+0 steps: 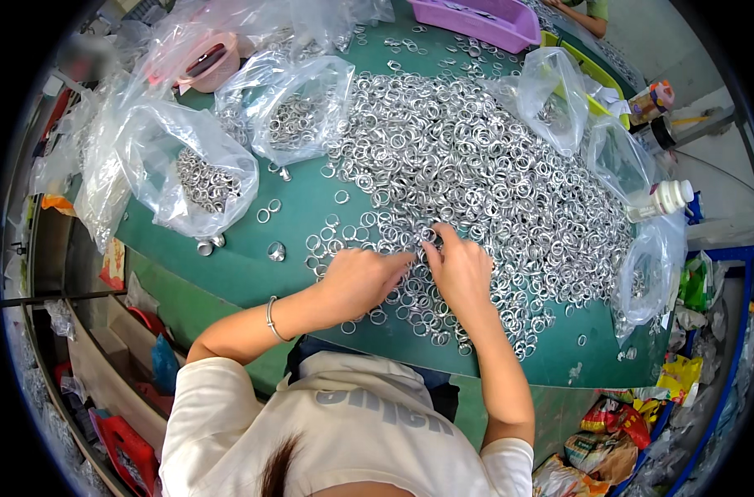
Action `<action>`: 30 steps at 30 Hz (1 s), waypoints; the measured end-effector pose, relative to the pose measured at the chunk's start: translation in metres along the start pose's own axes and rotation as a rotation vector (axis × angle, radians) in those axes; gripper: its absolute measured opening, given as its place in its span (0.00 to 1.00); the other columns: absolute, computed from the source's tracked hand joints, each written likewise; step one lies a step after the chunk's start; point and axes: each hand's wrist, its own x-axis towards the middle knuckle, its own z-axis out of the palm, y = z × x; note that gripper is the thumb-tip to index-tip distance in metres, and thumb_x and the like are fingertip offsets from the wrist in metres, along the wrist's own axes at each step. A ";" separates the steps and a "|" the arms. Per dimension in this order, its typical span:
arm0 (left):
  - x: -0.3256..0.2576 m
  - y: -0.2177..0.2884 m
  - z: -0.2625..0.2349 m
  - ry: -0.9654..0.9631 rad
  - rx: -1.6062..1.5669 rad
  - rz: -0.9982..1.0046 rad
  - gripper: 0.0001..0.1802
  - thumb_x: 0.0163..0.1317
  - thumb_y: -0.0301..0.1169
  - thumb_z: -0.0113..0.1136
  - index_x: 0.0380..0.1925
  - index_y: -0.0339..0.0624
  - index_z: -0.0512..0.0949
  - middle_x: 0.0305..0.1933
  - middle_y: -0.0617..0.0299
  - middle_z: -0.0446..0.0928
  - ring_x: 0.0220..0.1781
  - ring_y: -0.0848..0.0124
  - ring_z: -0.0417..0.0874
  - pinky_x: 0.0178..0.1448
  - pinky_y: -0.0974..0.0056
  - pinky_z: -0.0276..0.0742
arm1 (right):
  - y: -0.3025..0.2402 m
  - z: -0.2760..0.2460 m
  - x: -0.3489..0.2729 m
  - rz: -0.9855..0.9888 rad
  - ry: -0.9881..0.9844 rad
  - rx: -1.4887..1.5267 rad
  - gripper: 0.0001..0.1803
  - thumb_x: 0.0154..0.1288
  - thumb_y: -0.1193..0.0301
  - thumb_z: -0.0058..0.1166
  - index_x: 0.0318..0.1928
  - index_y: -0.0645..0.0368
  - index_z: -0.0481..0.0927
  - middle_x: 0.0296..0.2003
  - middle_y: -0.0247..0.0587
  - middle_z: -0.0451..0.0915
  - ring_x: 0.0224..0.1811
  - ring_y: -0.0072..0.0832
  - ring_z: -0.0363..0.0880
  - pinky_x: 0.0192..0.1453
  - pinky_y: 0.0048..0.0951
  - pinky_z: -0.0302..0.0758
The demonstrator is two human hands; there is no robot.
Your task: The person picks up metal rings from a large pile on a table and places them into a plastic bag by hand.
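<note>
A wide heap of silver-coloured metal rings (485, 166) covers the middle of the green tabletop (236, 269). At its near edge, my left hand (360, 283) has its fingers curled together, the index fingertip among the rings; anything in the fingers is hidden. Just right of it, the thumb and index finger of my right hand (464, 269) close around what looks like a single ring (429, 235). Both hands rest low over the loose rings, fingertips a short way apart. A bangle (272, 319) circles my left wrist.
Clear plastic bags of rings (203, 186) stand at the left, with more bags (642, 277) along the right edge. A pink basket (211, 65), a purple tray (476, 21) and a white bottle (665, 200) sit around the heap. Another person's arm (588, 18) shows at the far right.
</note>
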 end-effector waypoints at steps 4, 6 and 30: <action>0.005 -0.004 -0.003 0.025 -0.029 -0.067 0.12 0.60 0.32 0.55 0.43 0.45 0.77 0.16 0.52 0.75 0.18 0.54 0.77 0.21 0.54 0.71 | -0.001 -0.010 -0.005 0.080 -0.002 0.183 0.06 0.55 0.70 0.59 0.28 0.58 0.77 0.14 0.41 0.75 0.16 0.41 0.75 0.21 0.37 0.69; 0.008 0.001 -0.005 0.007 -0.086 -0.085 0.11 0.60 0.33 0.55 0.42 0.44 0.78 0.15 0.52 0.75 0.17 0.54 0.76 0.21 0.55 0.70 | 0.005 -0.011 -0.013 0.092 0.006 0.330 0.05 0.55 0.73 0.60 0.30 0.60 0.78 0.12 0.36 0.72 0.12 0.28 0.70 0.19 0.29 0.64; 0.000 0.032 0.004 0.093 -0.265 0.139 0.11 0.55 0.26 0.58 0.40 0.39 0.78 0.28 0.50 0.79 0.25 0.54 0.80 0.27 0.56 0.75 | -0.017 -0.031 -0.060 0.417 -0.102 1.140 0.10 0.69 0.69 0.48 0.32 0.64 0.74 0.15 0.22 0.65 0.17 0.09 0.57 0.19 0.18 0.52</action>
